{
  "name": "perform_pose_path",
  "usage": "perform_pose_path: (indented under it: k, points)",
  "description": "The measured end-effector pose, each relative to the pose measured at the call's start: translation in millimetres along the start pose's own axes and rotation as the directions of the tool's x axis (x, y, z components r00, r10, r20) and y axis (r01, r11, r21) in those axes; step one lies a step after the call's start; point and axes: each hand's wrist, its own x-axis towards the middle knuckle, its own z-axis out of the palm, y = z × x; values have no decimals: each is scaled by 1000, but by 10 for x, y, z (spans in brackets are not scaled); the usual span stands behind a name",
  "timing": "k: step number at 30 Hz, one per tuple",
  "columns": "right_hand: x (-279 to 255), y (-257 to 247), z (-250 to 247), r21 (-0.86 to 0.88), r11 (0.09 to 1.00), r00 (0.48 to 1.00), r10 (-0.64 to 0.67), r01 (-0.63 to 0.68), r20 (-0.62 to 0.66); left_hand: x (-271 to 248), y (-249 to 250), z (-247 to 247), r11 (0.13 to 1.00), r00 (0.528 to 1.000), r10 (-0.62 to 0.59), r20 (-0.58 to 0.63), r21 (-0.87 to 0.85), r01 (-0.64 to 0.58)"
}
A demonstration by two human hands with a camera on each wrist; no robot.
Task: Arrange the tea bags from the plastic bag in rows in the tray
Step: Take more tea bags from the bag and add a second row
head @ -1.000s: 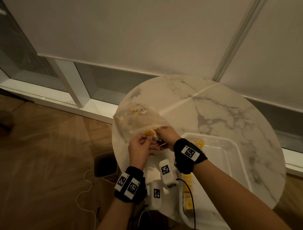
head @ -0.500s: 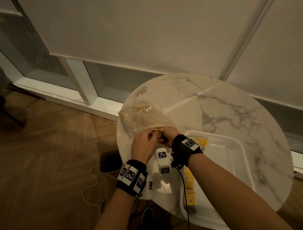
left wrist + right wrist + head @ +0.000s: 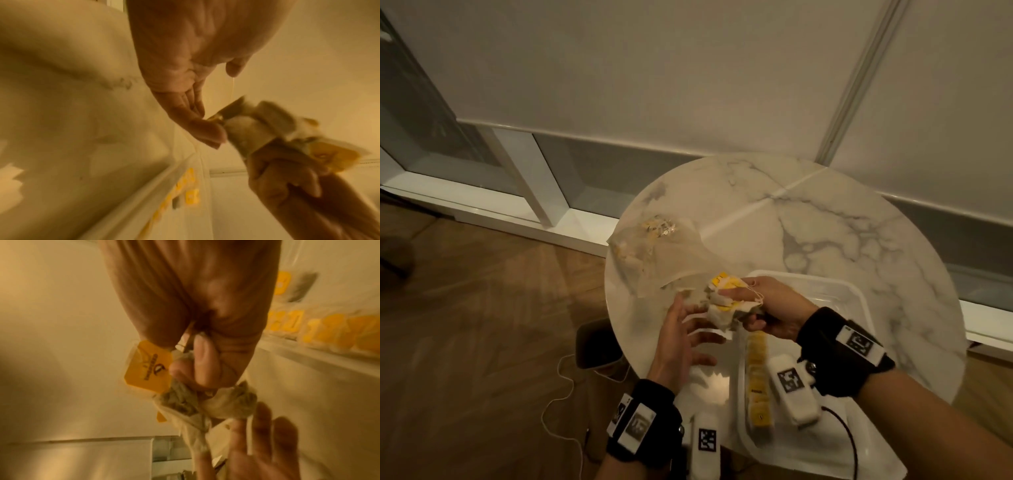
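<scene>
My right hand (image 3: 760, 308) grips a bunch of tea bags (image 3: 726, 298) with yellow tags, held above the table near the tray's left rim. In the right wrist view the fingers (image 3: 203, 363) curl round the bunch (image 3: 185, 399), a yellow tag (image 3: 148, 366) sticking out. My left hand (image 3: 688, 329) is spread with straight fingers just left of the bunch, its fingertips (image 3: 205, 129) touching the bags (image 3: 252, 129). The clear plastic bag (image 3: 654, 253) lies on the table with a few tea bags inside. A row of yellow-tagged tea bags (image 3: 756, 380) lies along the left side of the clear tray (image 3: 856, 298).
The round marble table (image 3: 825, 233) stands by a white wall with a low window ledge. Wooden floor, a white cable (image 3: 561, 394) and a dark object lie to the left below the table. The tray's right half holds nothing visible.
My right hand has pulled a bunch of tea bags out of the plastic bag and toward the tray. My left hand has let go of the bag's mouth and spread its fingers.
</scene>
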Motion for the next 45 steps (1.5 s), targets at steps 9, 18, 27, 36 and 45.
perform_pose_path:
  k: [9,18,27,36,45]
  points:
    - [-470,-228,149,-270,963,969,53,15,241,-289,-160,287,897,957,0,291,-423,129]
    - [-520,-92,36,-896,425,975,-219,131,39,-369,-261,651,795,947,-43,318,-563,225]
    - [-655,-124,-45,-962,267,973,-232,66,2,-351,-375,848,742,945,-109,307,-608,283]
    - [-721,-321,-219,-909,412,980,-199,59,-26,-419,-455,939,757,953,-159,258,-587,285]
    - [-788,-348,-477,-723,679,983,-182,126,0,-375,-469,999,698,931,-216,293,-620,357]
